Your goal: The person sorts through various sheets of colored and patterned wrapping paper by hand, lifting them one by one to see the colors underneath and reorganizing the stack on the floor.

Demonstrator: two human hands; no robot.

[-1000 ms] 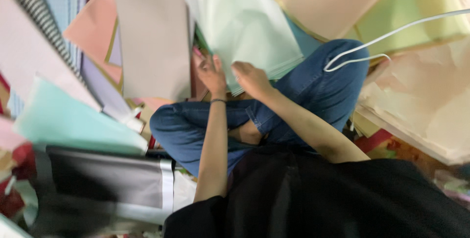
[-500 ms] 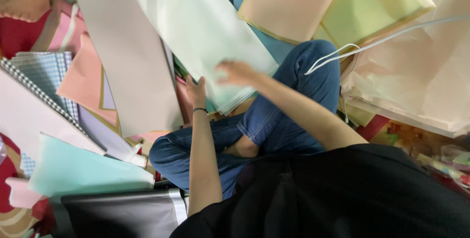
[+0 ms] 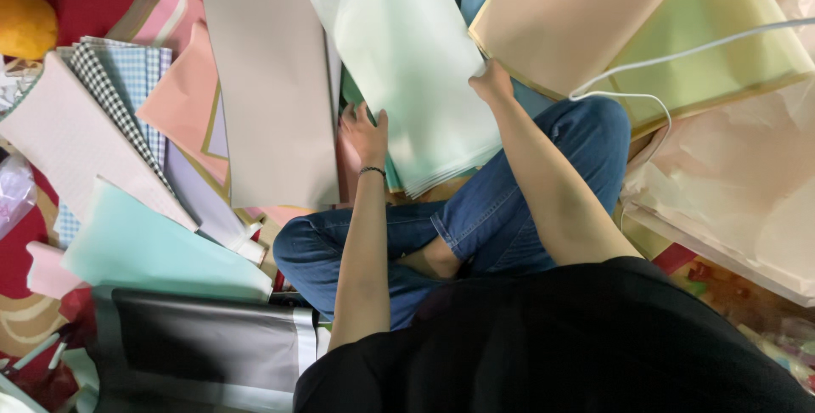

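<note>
Sitting cross-legged on the floor in blue jeans (image 3: 509,209) and a black top (image 3: 552,345), a person works among loose sheets of wrapping paper fanned out on every side. A stack of pale mint-green sheets (image 3: 416,65) lies straight ahead, its near end resting over the knees. To its left a long beige sheet (image 3: 272,82) runs away from the person; further left are a salmon-pink sheet (image 3: 182,103), a checked blue and black-and-white bundle (image 3: 127,82) and a white sheet (image 3: 76,137). Nearer the person on the left lie an aqua sheet (image 3: 144,247) and a dark grey sheet (image 3: 195,345) with a pale edge. To the right a tan sheet (image 3: 577,14) overlaps a yellow-green one (image 3: 722,39), and crumpled peach tissue (image 3: 730,184) fills the right edge. A white cord (image 3: 645,69) loops across that side.

The right hand (image 3: 492,84) grips the right edge of the mint stack, fingers closed over the paper, arm stretched forward above the right knee. The left hand (image 3: 365,131) rests at the stack's left edge, fingers spread a little and lying flat on the sheets beneath; whether it pinches anything I cannot tell. A dark band (image 3: 371,172) circles the left wrist, and that forearm runs straight out from the body.
</note>
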